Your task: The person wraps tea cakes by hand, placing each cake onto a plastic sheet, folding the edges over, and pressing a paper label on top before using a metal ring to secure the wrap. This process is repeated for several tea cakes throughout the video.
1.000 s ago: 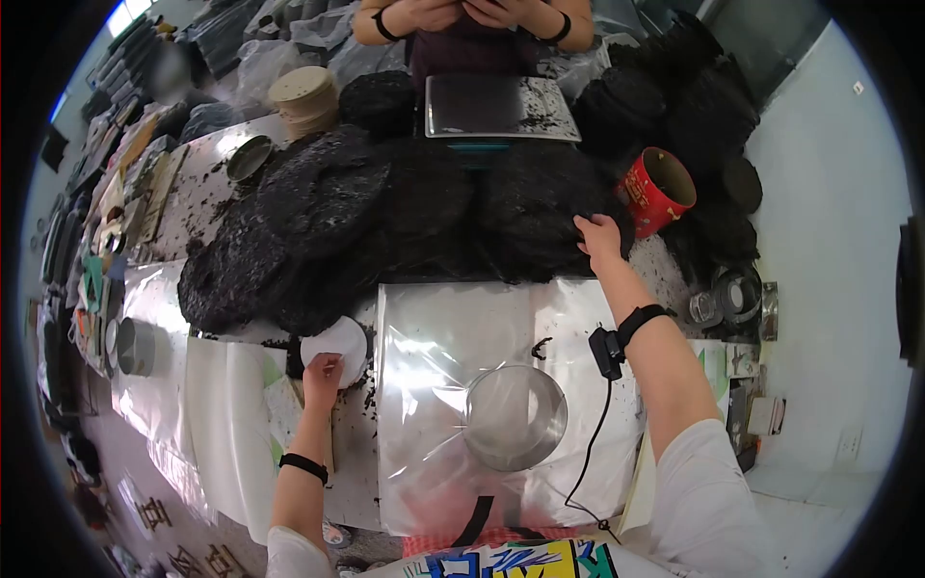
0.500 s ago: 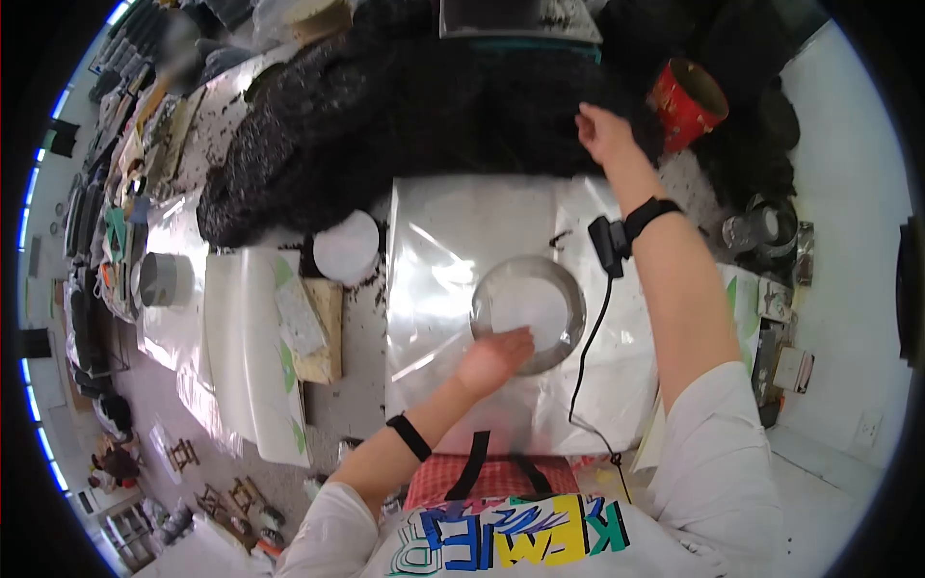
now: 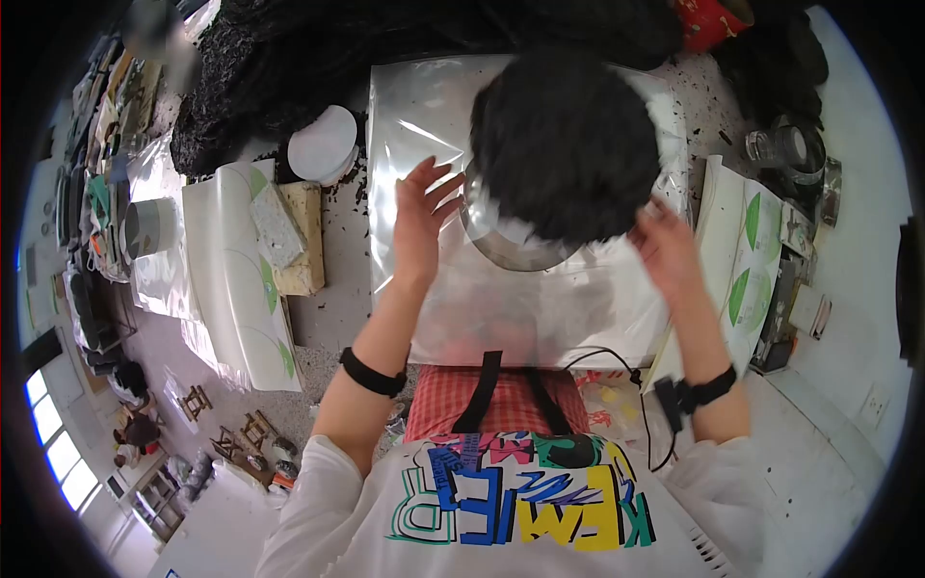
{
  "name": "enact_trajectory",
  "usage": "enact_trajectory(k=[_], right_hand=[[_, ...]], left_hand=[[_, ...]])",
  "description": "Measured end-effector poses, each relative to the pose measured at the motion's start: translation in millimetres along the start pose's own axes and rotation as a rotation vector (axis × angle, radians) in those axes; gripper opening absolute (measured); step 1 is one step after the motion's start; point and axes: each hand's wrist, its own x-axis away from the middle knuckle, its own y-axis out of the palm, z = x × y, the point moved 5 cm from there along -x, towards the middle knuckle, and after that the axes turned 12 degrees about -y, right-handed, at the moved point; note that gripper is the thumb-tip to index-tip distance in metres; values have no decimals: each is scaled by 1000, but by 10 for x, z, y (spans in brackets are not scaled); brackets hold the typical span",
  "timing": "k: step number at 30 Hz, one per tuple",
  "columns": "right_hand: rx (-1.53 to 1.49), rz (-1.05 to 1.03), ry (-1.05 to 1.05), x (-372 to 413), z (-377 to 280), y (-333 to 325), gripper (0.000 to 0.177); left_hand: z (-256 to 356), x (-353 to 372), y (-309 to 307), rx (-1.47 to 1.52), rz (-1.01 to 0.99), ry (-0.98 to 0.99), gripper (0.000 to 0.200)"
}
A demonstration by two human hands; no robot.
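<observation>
A round, shaggy black clump [image 3: 568, 144] of fibrous material is above a metal ring [image 3: 520, 256], covering most of it. My right hand [image 3: 665, 246] grips the clump's lower right edge with bent fingers, slightly blurred. To the left of the ring is my left hand [image 3: 419, 217], its fingers spread and nothing in them. Both the ring and the hands are over a shiny clear sheet [image 3: 462, 318] spread on the work surface. Whether the clump touches the ring cannot be made out.
A large black heap [image 3: 289, 67] lies along the back, beside a red bucket [image 3: 708, 24]. White discs [image 3: 323, 144], a light block [image 3: 302, 236] and a white-green sheet [image 3: 226, 289] are on the left. A cable [image 3: 602, 353] runs at front right, near a glass jar [image 3: 766, 149].
My right hand has come back from the black heap with a black clump in it. My left hand has left the ring and opened to its left. The view has shifted.
</observation>
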Motion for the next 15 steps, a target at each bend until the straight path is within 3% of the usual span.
enact_trajectory(k=[1,2,5,7,9,10,11,12,13,14,15], right_hand=[[24,7,59,195,191,9,47],[38,47,132,339,383,11,47],[196,38,56,398,743,33,47],[345,49,-4,406,680,82,50],[508,65,-55,479,541,71,53],[837,16,-306,523,340,81,57],[1160,-38,-572,546,138,156,61],[1279,-111,-718,546,-75,282,72],[1279,-112,-726,468,-240,409,72],[1305,-305,-787,381,-351,694,80],[1324,-501,-840,332,-373,924,87]], left_hand=[[65,25,1,62,11,-92,66],[-40,-25,-39,-101,21,-114,66],[-98,50,29,-851,206,94,45],[-110,81,41,-904,234,80,41],[-52,145,35,-1009,357,279,44],[12,179,-22,-1025,345,331,56],[186,185,-10,-1017,350,340,56],[380,193,126,-1095,179,424,69],[482,219,251,-1171,1,501,82],[521,173,319,-1171,-2,500,82],[457,110,532,-1314,-246,535,94]])
